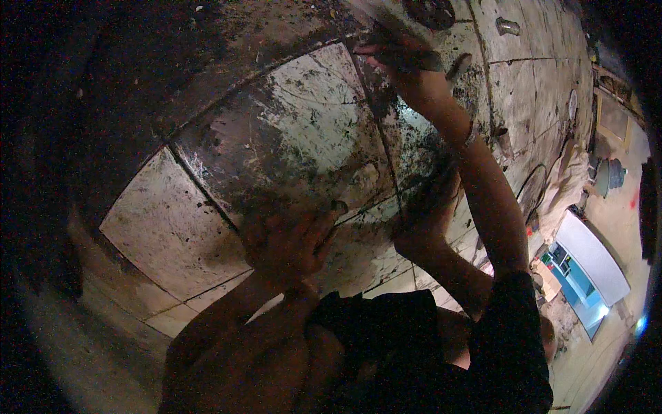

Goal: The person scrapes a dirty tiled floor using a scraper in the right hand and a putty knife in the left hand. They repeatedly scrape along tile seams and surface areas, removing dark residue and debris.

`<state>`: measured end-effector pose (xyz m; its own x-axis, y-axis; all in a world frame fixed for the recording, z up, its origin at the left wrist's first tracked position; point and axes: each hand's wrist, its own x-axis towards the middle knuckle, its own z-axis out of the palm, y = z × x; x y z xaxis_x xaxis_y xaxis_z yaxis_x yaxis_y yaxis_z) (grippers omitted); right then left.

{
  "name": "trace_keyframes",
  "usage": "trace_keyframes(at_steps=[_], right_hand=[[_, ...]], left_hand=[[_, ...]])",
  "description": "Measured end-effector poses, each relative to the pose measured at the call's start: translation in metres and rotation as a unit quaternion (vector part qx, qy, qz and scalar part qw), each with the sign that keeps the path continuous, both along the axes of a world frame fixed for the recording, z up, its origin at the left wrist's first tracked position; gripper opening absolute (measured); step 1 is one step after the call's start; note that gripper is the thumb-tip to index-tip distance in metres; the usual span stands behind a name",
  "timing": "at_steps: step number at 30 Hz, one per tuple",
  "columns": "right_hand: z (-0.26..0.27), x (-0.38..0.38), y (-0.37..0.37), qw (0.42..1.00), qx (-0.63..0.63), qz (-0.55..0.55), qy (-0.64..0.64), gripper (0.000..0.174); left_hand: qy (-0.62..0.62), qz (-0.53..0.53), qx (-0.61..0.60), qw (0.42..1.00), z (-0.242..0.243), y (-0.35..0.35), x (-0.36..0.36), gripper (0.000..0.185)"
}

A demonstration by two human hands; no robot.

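Observation:
A stained tile floor (315, 119) with dark joints lies before me, smeared with dark, wet-looking matter. At the top centre, my right hand (403, 62) is low over the tiles, fingers pointing left; a dark shape lies at its palm, and whether it is held cannot be told. A blurred pale strip (398, 18) passes just above that hand. My left hand (289, 238) is in deep shadow at lower centre, low over or on the floor, its fingers hard to make out. My bare foot (419, 238) stands between the two arms.
A dark round dish (432, 11) and a small cup-like object (508, 26) are at the top right. Farther right are another small container (501, 142), crumpled pale cloth or sheeting (566, 173), a piece of cardboard (547, 279) and a white and blue box-like unit (589, 259). The left is dark.

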<state>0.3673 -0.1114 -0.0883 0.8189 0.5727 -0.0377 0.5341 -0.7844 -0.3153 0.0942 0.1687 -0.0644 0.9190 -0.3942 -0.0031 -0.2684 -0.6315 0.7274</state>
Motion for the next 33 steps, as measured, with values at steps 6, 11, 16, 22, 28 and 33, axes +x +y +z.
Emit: trace_keyframes(at_steps=[6, 11, 16, 22, 28, 33], right_hand=[[0.031, -0.072, -0.041, 0.984, 0.021, 0.115, 0.133, 0.033], [0.017, -0.088, -0.052, 0.986, 0.107, -0.018, 0.131, 0.026], [0.009, -0.083, 0.006, 0.972, 0.075, -0.201, 0.095, 0.011], [0.012, -0.091, 0.035, 0.955, 0.159, -0.236, 0.088, 0.013], [0.006, -0.078, 0.017, 0.967, 0.093, -0.220, 0.094, 0.015], [0.044, -0.056, 0.024, 0.972, 0.114, -0.178, 0.105, 0.016]], left_hand=[[0.010, 0.004, 0.038, 0.999, 0.011, 0.003, 0.007, 0.041], [0.023, -0.018, 0.045, 0.999, 0.020, 0.006, 0.015, 0.042], [0.052, -0.009, 0.018, 0.998, 0.015, 0.005, 0.011, 0.040], [0.101, -0.005, -0.018, 0.995, 0.013, 0.003, 0.012, 0.040], [0.090, 0.009, -0.068, 0.994, 0.011, 0.003, 0.015, 0.041], [0.032, 0.026, -0.024, 0.999, 0.013, 0.000, 0.019, 0.039]])
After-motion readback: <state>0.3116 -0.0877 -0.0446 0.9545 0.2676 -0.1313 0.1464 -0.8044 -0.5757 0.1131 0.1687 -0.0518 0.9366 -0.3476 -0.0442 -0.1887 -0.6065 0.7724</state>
